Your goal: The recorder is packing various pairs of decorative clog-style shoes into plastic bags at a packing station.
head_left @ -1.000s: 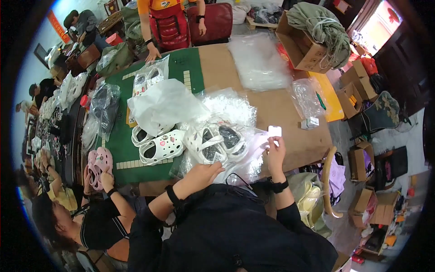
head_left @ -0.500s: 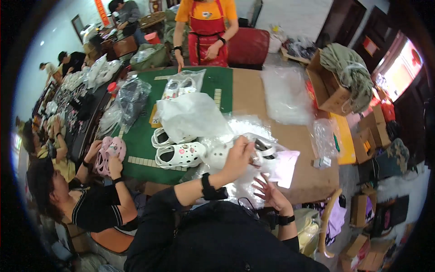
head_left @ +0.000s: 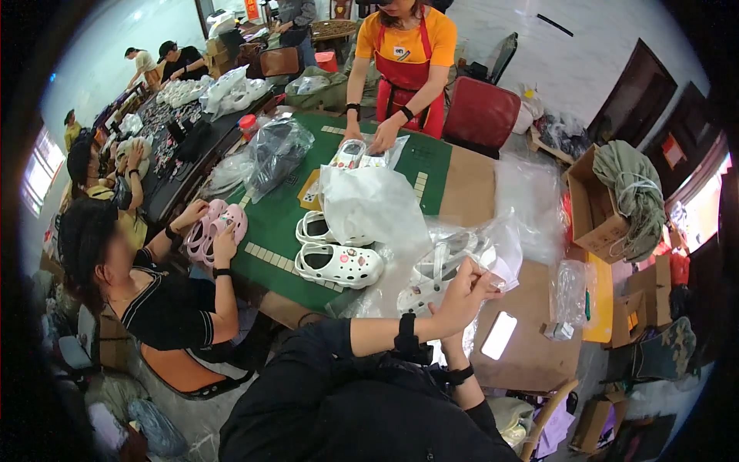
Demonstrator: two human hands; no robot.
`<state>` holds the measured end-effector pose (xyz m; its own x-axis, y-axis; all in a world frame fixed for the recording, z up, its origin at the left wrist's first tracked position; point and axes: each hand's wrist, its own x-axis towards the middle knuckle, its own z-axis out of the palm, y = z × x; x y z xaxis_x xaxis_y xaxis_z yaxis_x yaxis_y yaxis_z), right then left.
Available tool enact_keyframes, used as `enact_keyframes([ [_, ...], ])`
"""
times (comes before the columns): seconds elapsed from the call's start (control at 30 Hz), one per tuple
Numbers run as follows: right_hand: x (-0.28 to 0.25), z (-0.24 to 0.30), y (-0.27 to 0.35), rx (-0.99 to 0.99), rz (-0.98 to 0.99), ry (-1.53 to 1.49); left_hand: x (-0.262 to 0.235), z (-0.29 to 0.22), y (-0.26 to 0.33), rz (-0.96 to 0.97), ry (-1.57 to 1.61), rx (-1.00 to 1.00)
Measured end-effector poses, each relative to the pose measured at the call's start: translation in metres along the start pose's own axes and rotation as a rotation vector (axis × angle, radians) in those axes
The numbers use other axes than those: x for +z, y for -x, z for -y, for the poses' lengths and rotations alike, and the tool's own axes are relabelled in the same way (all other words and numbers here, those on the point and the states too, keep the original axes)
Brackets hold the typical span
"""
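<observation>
A pair of white clogs [head_left: 422,291] lies inside a clear plastic bag [head_left: 508,245] in front of me. My left hand [head_left: 463,296] is closed at the bag's near right edge, thumb and fingertips pinched on the plastic. Below and partly behind it is my right hand [head_left: 454,343], close to the bag; its fingers are mostly hidden. Another white clog [head_left: 339,266] with coloured charms stands to the left, its mate just behind it. A whitish plastic bag [head_left: 373,204] lies beyond them.
Across the table, a person in a red apron [head_left: 402,65] handles white clogs [head_left: 349,154]. A person at left holds pink clogs [head_left: 215,231]. A bright white rectangular thing [head_left: 499,336] lies right of my hands. Clear bags [head_left: 530,196] and a cardboard box [head_left: 596,204] are farther right.
My right hand, spread before, has moved in behind my left. The bagged clogs have shifted and the bag's edge is raised. The aproned person now reaches onto the far clogs. The view has turned.
</observation>
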<state>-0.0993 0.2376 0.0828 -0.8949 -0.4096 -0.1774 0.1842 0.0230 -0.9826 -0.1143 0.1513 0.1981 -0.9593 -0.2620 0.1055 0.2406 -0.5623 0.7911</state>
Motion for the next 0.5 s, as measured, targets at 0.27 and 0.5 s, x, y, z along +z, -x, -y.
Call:
enact_keyframes([
  [0.27,0.007,-0.005,-0.011,0.021,-0.025,0.085,-0.007,0.002,0.016,-0.042,-0.019,0.095],
  [0.5,0.004,-0.019,0.009,0.037,-0.077,0.144,-0.007,-0.007,0.023,-0.039,0.074,0.148],
])
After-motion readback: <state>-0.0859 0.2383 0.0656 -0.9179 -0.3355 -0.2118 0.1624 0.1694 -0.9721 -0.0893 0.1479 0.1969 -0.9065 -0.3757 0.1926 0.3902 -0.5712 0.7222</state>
